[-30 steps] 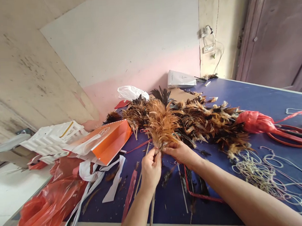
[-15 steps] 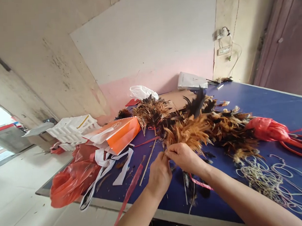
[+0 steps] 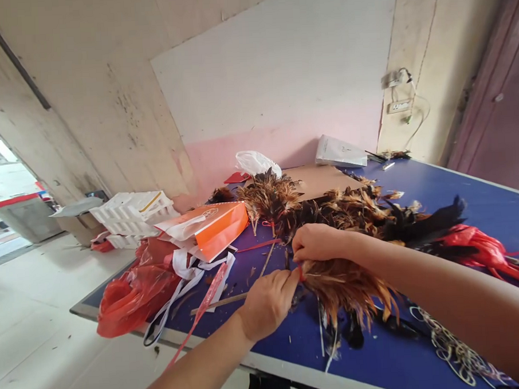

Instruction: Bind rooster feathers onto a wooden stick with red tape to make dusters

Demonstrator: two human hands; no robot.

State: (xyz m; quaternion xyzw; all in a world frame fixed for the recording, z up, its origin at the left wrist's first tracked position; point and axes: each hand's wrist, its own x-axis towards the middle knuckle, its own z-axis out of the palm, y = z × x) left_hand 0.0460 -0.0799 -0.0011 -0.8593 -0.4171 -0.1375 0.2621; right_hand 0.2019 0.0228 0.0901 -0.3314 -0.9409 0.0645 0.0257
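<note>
A feather duster point(image 3: 349, 285) with brown and black feathers lies sideways over the table's front part, its feathers pointing right. My left hand point(image 3: 270, 303) is closed around its base, and a thin stick point(image 3: 224, 302) sticks out leftward from that grip. A red plastic strip point(image 3: 301, 274) crosses the feather base between my two hands. Just above it, my right hand point(image 3: 316, 242) is closed with fingers curled, pinching the strip; its fingertips are partly hidden. The right forearm passes over the feathers. A longer pink-red ribbon point(image 3: 204, 306) hangs over the table edge at left.
On the blue table point(image 3: 435, 178) lie more feather bundles point(image 3: 270, 197), an orange-and-white bag point(image 3: 222, 230), a red plastic bag point(image 3: 130, 292), red plastic twine point(image 3: 476, 242) and tangled cord point(image 3: 453, 346). A grey-white box point(image 3: 341, 151) stands by the wall.
The feather duster has swung from pointing away to pointing right. My right hand has moved up, its forearm now above the feathers. My left hand stays at the base. The view has shifted slightly.
</note>
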